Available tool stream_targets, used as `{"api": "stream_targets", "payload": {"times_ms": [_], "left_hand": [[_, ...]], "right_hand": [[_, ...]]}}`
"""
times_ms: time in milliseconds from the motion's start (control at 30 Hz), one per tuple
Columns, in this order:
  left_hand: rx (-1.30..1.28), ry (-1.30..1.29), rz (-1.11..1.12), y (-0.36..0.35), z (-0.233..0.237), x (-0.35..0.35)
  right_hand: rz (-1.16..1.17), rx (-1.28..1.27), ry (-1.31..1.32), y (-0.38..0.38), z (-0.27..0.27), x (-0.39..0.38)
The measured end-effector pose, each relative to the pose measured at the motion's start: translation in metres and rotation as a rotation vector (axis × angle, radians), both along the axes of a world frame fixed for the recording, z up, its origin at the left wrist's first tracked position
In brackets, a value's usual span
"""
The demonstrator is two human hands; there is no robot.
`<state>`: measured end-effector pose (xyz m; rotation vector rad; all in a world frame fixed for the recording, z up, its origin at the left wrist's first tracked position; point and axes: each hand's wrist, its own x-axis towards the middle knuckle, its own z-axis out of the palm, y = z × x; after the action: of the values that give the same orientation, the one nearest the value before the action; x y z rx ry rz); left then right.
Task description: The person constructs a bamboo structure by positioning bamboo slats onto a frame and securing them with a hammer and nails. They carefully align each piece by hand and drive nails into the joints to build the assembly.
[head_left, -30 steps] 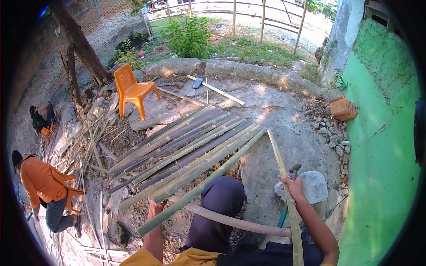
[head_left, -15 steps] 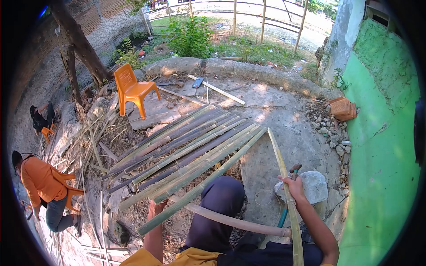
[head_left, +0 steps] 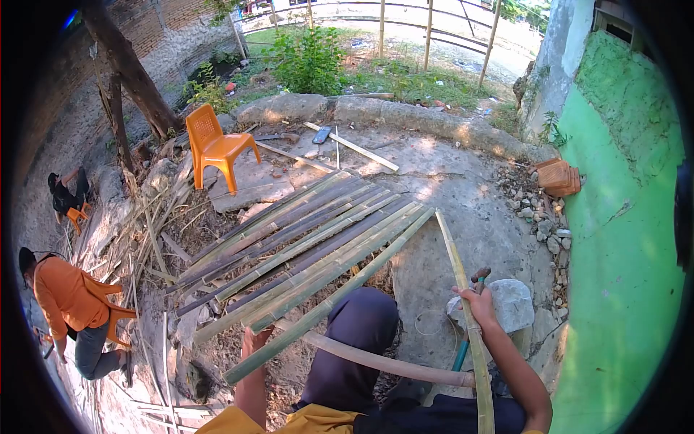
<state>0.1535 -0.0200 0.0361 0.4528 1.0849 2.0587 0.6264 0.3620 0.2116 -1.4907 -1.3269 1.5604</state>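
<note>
My right hand [head_left: 482, 305] is closed on a long, narrow split bamboo strip [head_left: 457, 260], which runs from the ground ahead back past my right side. Close to that hand is a dark brown tool end [head_left: 481, 274]; a teal handle [head_left: 460, 354] shows lower down, partly covered by the strip. My left hand [head_left: 257, 337] is at the near end of the laid-out bamboo, against a green bamboo strip [head_left: 318, 312] that hides part of its fingers. A curved bamboo piece [head_left: 390, 366] crosses in front of my knee.
Several split bamboo lengths [head_left: 289, 242] lie fanned out ahead. A pale stone block [head_left: 510, 304] sits by my right hand. Beyond are an orange chair [head_left: 224, 148] and a phone [head_left: 322, 135]. A person in orange [head_left: 69, 293] bends at left; a green wall [head_left: 622, 253] rises at right.
</note>
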Motion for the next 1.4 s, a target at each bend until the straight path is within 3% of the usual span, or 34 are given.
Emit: {"api": "stream_targets", "payload": {"times_ms": [400,467,500,567,600,667,767,800,867,900,967,1067,1200,1300,1367,1400], "left_hand": [[0.044,0.025,-0.066,-0.003,-0.02,-0.012],[-0.376,0.565,0.025,-0.007,-0.034,-0.021],[-0.376,0.565,0.025,-0.009,-0.046,-0.027],[-0.206,0.305,-0.041,-0.013,-0.065,-0.036],[-0.206,0.305,-0.04,-0.013,-0.061,-0.036],[-0.445,0.596,-0.027,-0.014,-0.053,-0.034],[-0.645,0.527,-0.073,-0.006,-0.01,-0.027],[-0.645,0.526,-0.074,-0.004,-0.012,-0.023],[-0.312,0.549,0.029,-0.001,-0.015,-0.018],[-0.313,0.549,0.031,0.0,-0.017,-0.021],[-0.568,0.626,-0.04,0.002,-0.02,-0.028],[-0.77,0.584,-0.076,0.023,0.086,0.012],[-0.589,0.415,0.05,0.019,0.059,0.011],[-0.656,0.615,0.027,0.023,0.067,0.015],[-0.524,0.445,0.063,0.012,0.038,0.008],[-0.523,0.445,0.063,0.016,0.056,0.013]], "right_hand": [[-0.009,-0.028,-0.033,-0.001,0.006,-0.002],[-0.01,-0.028,-0.034,-0.001,0.007,-0.002],[-0.011,-0.029,-0.036,-0.002,0.009,-0.003],[-0.018,-0.031,-0.017,-0.005,0.014,-0.006],[-0.026,-0.032,0.003,-0.005,0.016,-0.007],[-0.04,-0.024,0.008,-0.004,0.01,-0.006],[-0.036,-0.016,0.021,-0.003,0.007,-0.004],[-0.02,-0.017,0.027,-0.003,0.007,-0.003],[-0.015,-0.026,0.022,-0.003,0.008,-0.003],[-0.01,-0.035,0.016,-0.003,0.008,-0.003],[-0.006,-0.029,0.019,-0.001,0.005,-0.002],[-0.007,-0.023,0.03,0.0,0.0,0.0],[-0.007,-0.03,0.034,0.001,-0.002,0.001],[0.001,-0.02,0.037,0.002,-0.003,0.002],[0.006,-0.018,0.013,0.0,0.002,0.0],[0.01,-0.017,-0.011,0.0,0.004,-0.001]]}}
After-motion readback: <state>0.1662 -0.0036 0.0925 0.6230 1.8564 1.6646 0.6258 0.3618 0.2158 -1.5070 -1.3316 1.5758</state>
